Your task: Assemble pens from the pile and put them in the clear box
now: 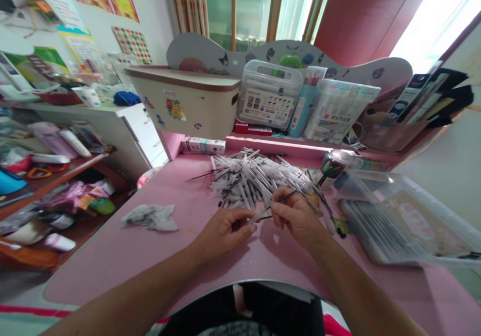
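Observation:
My left hand (227, 229) is closed, its thumb and fingers pinching a whitish translucent tube (258, 216) just above the pink table. Close beside it, my right hand (296, 214) pinches a thin black stick (287, 196) that slants toward the tube. Whether the stick's tip enters the tube is too small to tell. Beyond both hands spreads a loose pile of white tubes (248, 173), with dark thin sticks mixed in. Several black-ended sticks (330, 210) lie to the right of my right hand.
On the right, a clear plastic box (417, 200) holds a row of grey sticks (379, 230). A drink can (332, 168) stands behind the pile. A crumpled tissue (150, 217) lies at left. Above, the shelf carries a beige bin (195, 103) and marker cases (270, 95).

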{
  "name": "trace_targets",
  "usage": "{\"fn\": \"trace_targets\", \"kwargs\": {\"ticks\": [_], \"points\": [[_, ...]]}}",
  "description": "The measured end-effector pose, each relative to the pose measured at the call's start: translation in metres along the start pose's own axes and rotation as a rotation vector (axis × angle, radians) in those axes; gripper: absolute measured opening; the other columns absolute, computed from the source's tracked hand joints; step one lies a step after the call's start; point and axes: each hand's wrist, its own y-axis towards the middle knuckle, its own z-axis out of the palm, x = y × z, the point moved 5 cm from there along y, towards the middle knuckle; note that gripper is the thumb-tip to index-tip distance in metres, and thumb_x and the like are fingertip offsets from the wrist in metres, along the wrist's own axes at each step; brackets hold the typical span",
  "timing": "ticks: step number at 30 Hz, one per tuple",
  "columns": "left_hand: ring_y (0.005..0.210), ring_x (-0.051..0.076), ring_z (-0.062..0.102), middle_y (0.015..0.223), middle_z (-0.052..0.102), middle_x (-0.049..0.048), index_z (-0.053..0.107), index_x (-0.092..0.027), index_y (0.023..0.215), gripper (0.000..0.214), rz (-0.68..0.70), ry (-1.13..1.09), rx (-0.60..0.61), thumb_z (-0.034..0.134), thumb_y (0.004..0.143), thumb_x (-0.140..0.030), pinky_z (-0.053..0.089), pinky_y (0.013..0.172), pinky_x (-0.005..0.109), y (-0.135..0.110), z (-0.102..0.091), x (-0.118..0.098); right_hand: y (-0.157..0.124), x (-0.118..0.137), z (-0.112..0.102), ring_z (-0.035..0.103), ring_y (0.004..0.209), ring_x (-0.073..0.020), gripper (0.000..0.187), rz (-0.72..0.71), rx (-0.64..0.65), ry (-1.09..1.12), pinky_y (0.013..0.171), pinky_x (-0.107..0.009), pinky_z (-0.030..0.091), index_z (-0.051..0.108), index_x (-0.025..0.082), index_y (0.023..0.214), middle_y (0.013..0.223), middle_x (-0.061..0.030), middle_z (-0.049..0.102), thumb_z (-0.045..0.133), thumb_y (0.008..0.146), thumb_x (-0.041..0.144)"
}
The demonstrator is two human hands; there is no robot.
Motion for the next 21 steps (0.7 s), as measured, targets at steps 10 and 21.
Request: {"fn": "trace_targets", "kwargs": {"ticks": [10, 21], "points": [[0.066, 0.016, 0.056, 0.073, 0.068, 0.0042, 0.078, -0.017, 0.092, 0.023, 0.097, 0.145, -0.113, 0.063, 0.085, -0.032, 0.039, 0.059, 0.023, 0.003, -0.013, -0.009, 0.002, -0.005, 0.007, 0.041, 0.04, -0.0049, 0.028, -0.033, 0.026, -0.069, 0.038, -0.017, 0.031, 0.059, 0.02, 0.086, 0.058, 0.0075, 0.052, 0.076, 0.074, 0.038], [0.077, 0.017, 0.061, 0.079, 0.068, 0.0025, 0.071, -0.018, 0.094, 0.019, 0.112, -0.166, -0.404, 0.063, 0.086, -0.033, 0.049, 0.074, 0.027, -0.002, -0.026, -0.007, 0.004, -0.013, -0.007, 0.041, 0.046, -0.0077, 0.021, -0.056, -0.155, -0.205, 0.044, -0.02, 0.032, 0.058, 0.02, 0.092, 0.06, 0.0072, 0.049, 0.067, 0.079, 0.033]]}}
